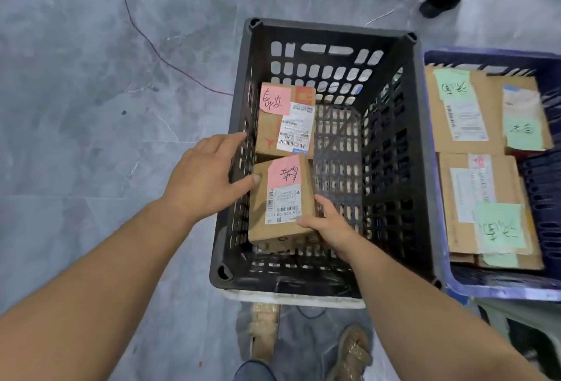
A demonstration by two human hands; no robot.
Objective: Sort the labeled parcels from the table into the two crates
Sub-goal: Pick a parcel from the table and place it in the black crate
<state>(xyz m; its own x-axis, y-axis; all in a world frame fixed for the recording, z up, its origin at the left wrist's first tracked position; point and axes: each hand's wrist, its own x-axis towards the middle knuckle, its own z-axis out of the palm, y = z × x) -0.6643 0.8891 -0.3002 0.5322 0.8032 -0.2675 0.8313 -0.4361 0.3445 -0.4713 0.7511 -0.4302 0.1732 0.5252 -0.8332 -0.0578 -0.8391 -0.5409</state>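
Right hand (pixel 328 224) gripped the near corner of a pink-tagged parcel (pixel 280 198), low in the black crate (pixel 394 144) at centre frame; left hand (pixel 206 174), fingers spread, touched its side. Stiff cardboard, probably light; best held by opposite edges.

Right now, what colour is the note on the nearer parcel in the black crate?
Pink note, clearest in head view.

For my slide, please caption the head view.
Right hand grips, left hand steadies a pink-labelled brown cardboard parcel inside a black plastic crate.
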